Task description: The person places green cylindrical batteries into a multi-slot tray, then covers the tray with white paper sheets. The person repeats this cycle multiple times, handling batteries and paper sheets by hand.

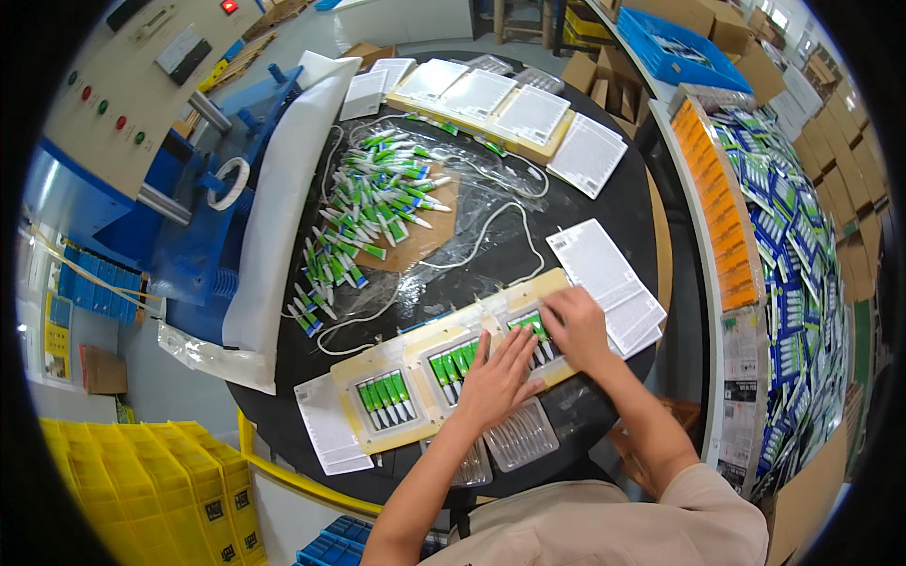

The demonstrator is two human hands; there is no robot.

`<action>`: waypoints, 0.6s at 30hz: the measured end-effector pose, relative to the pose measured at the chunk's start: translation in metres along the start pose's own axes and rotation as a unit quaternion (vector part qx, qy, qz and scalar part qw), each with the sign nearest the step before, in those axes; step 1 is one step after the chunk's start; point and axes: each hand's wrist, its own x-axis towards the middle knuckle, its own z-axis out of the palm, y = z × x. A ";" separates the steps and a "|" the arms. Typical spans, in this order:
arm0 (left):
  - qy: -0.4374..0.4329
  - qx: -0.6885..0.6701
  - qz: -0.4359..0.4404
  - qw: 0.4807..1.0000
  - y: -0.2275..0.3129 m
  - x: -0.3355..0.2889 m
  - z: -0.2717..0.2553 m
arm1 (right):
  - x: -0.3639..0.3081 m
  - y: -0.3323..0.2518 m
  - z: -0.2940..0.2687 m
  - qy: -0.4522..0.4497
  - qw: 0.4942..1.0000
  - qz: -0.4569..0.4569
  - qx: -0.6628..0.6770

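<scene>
A long cream-coloured holder (421, 382) lies at a slant in front of me on the black round table. Small green-and-white tubes with dark tips (386, 402) sit side by side in its left compartment. More green tubes (451, 362) fill what shows of the middle compartment, partly covered by my left hand (498, 382). That hand reaches toward the right compartment with its fingers stretched out. Over the right compartment, my right hand (578, 326) has bent fingers at the green tubes (528, 324) there; anything between its fingertips is hidden.
A loose pile of tubes (377, 193) lies beyond the holder. Clear plastic blister trays (521, 436) and white printed cards (609, 283) flank it. A second holder with cards (415, 99) stands farther back. A blue machine (203, 217) is left, yellow crates (151, 481) lower left, packaged tubes (788, 274) right.
</scene>
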 end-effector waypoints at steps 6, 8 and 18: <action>0.250 0.051 -0.166 0.952 -0.121 0.050 -0.048 | 0.171 0.019 0.110 -0.050 0.998 -0.025 -0.011; 0.232 0.072 -0.120 0.963 -0.173 0.069 -0.066 | 0.195 0.016 0.151 -0.096 0.994 -0.014 -0.046; 0.034 0.281 0.032 0.959 -0.249 0.108 -0.077 | 0.078 0.033 0.033 0.013 0.993 0.049 0.110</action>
